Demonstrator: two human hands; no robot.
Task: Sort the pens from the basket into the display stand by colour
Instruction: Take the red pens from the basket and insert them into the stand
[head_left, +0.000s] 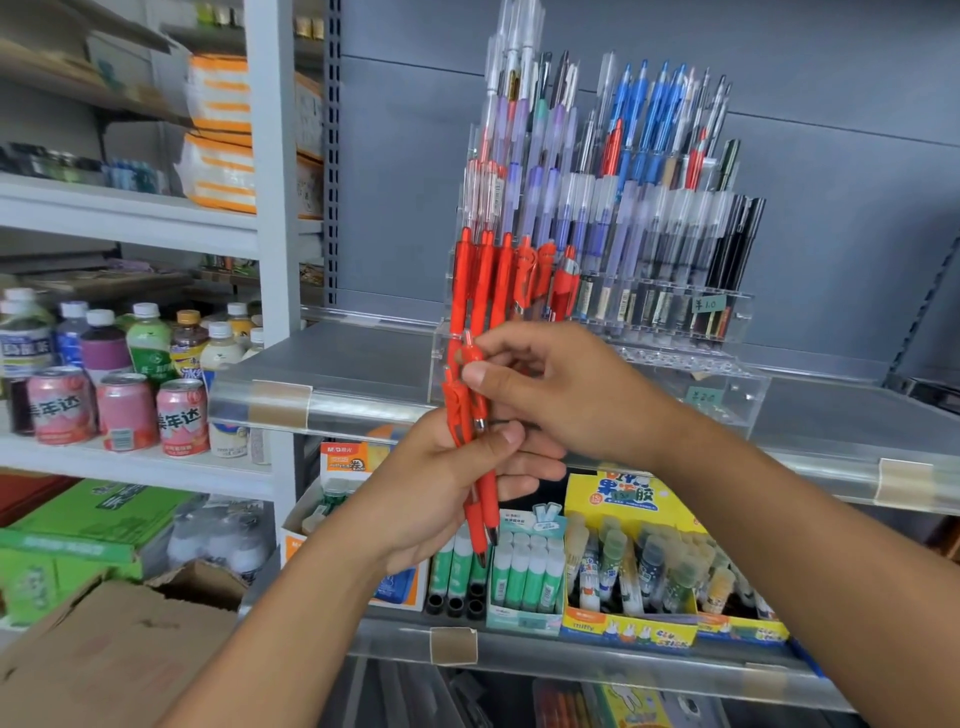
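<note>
Red pens (480, 467) sit bunched in your left hand (441, 493), whose fingers and thumb curl round their lower barrels, just in front of the clear acrylic display stand (727, 364) on the shelf. Your right hand (561, 395) pinches the clip end of one pen at the top of the bunch, so draw it straight up and clear of the others while your left hand keeps its grip, or the rest may slip. Carry it to the near left row where the red pens in the stand (498, 275) already lean, and slide it in tip down beside them.
</note>
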